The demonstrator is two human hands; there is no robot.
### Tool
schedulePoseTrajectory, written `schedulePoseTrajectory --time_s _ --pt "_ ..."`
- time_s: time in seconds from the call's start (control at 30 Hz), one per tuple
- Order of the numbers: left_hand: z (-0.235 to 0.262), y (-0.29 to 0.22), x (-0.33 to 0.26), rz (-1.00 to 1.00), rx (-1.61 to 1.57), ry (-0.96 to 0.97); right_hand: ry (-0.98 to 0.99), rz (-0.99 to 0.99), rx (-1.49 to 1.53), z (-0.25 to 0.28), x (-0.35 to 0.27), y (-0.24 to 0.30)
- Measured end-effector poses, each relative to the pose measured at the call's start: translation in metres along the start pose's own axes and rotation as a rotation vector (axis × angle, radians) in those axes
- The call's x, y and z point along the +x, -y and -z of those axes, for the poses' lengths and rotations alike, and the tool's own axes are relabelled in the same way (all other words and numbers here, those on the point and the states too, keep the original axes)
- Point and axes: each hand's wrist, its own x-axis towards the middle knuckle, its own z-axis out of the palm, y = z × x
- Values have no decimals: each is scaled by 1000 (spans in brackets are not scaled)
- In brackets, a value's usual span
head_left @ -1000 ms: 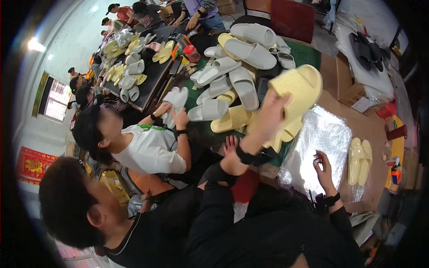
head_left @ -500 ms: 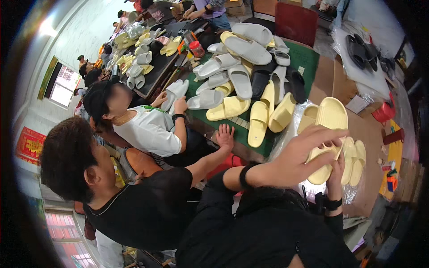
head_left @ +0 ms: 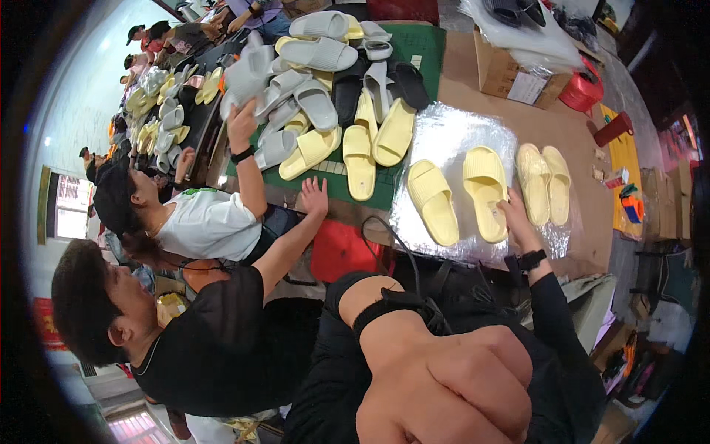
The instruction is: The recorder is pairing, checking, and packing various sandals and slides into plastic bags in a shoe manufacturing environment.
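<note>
Two pale yellow slippers lie side by side on a clear plastic bag: a left slipper (head_left: 431,200) and a right slipper (head_left: 485,194). My right hand (head_left: 519,220) grips the right slipper by the outer edge near its heel. Close to the camera, my left hand (head_left: 455,385) is curled with its knuckles up; whatever is in its fingers is hidden. A yellow pair in clear wrapping (head_left: 545,185) lies beyond my right hand. To the left, a heap of grey, yellow and black slippers (head_left: 359,159) covers the green mat (head_left: 429,55).
A co-worker's hand (head_left: 313,198) rests at the table edge on my left; another person in white (head_left: 214,222) handles grey slippers. At the back right stand a cardboard box (head_left: 510,70) and a red bag (head_left: 581,89). A red stool (head_left: 344,251) is below the table edge.
The slipper I held up in both hands now lies on the plastic bag. My left hand has come back close to the camera. The person in white has raised a grey slipper.
</note>
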Motion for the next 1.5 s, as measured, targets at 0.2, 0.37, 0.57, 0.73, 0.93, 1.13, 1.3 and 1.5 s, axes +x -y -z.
schedulePoseTrajectory --time_s 0.2,0.37,0.57,0.73,0.93,1.13,1.3,1.5 --pt "-25 -12 -12 96 -21 -41 -6 103 -298 32 28 -58" --pt "-37 -21 -16 137 -3 -81 -117 105 -578 26 28 -57" --pt "-36 -19 -15 139 -21 -34 -304 315 -1081 -15 -6 -12" --pt "-42 -15 -9 181 265 -126 -236 405 -1035 -28 4 -41" --pt "-37 -17 -13 538 -346 -152 -225 354 -879 -44 4 -52" --pt "11 -1 1 427 -468 109 -59 374 -915 -45 8 -82" --pt "79 47 -60 1234 256 281 64 80 -80 -31 39 -117" --pt "219 60 -254 1749 626 1284 107 383 -799 -64 19 -51"
